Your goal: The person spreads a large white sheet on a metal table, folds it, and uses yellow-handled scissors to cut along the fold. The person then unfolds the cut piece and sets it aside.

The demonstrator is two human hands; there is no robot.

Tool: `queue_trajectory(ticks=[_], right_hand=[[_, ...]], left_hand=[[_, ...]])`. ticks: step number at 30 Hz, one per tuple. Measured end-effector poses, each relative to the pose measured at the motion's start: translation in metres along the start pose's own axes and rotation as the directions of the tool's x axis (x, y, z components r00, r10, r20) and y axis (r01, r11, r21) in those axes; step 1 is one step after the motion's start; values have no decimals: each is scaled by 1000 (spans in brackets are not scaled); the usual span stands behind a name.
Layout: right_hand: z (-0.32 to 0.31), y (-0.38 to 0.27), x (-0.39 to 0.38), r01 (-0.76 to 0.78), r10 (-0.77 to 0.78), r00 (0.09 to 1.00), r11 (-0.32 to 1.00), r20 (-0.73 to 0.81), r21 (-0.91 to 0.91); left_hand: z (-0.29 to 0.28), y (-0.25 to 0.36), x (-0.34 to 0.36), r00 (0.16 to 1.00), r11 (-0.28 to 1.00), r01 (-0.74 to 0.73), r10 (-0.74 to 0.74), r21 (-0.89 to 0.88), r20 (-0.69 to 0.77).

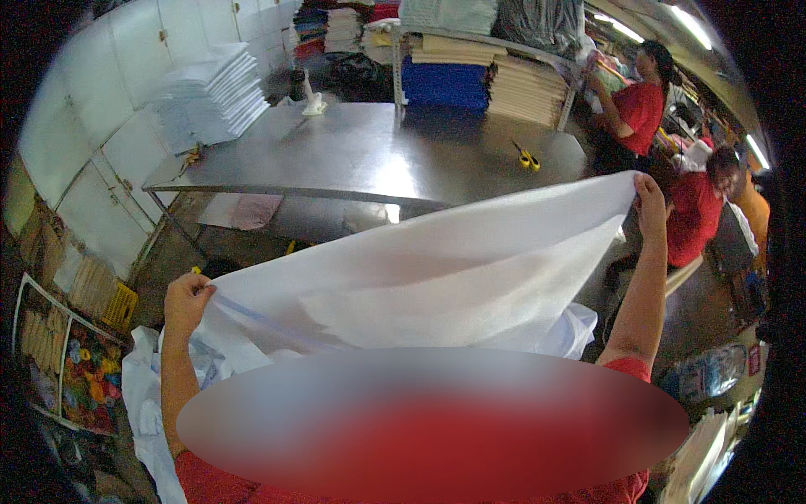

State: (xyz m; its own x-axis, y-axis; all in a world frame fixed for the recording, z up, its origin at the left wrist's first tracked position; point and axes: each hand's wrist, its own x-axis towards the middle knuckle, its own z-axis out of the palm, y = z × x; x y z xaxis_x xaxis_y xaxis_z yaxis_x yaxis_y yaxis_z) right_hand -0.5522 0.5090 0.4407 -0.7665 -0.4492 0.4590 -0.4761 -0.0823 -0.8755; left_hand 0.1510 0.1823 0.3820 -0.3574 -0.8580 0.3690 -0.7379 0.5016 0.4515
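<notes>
A large white cloth [437,260] is stretched between my two raised hands, its upper edge slanting up to the right. My left hand [186,301] pinches one corner at the left. Higher up, my right hand [648,202] grips the opposite corner. Below, the cloth hangs in loose folds, and more white fabric [144,420] trails down beside my left forearm. A blurred oval hides the lower part of the cloth and my torso.
Beyond the cloth stands a metal table [336,151] bearing a stack of folded white cloths [210,97], yellow-handled scissors [527,158] and a small white object [313,102]. Shelves behind hold folded beige fabric [527,92]. Two people in red [642,113] are at the right. Thread spools [92,378] fill a rack at the left.
</notes>
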Motion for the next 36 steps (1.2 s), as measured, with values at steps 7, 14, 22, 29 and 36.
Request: queue_trajectory(ticks=[7,14,22,29,36], right_hand=[[-31,8,-44,-78,77,996,996,-37,-29],[-67,69,-13,-107,188,928,962,-323,252],[-53,124,8,-31,128,955,941,-268,338],[-29,97,-8,-107,145,975,970,-170,216],[-21,22,-101,-401,426,896,898,128,-182]], left_hand=[[20,-27,-30,955,990,72,-33,-122,293],[60,18,-50,908,933,-84,215,-349,358],[143,25,-17,947,905,197,-76,-377,313],[177,-8,31,997,935,-37,57,-353,47],[148,-39,45,988,972,130,-110,-195,110]])
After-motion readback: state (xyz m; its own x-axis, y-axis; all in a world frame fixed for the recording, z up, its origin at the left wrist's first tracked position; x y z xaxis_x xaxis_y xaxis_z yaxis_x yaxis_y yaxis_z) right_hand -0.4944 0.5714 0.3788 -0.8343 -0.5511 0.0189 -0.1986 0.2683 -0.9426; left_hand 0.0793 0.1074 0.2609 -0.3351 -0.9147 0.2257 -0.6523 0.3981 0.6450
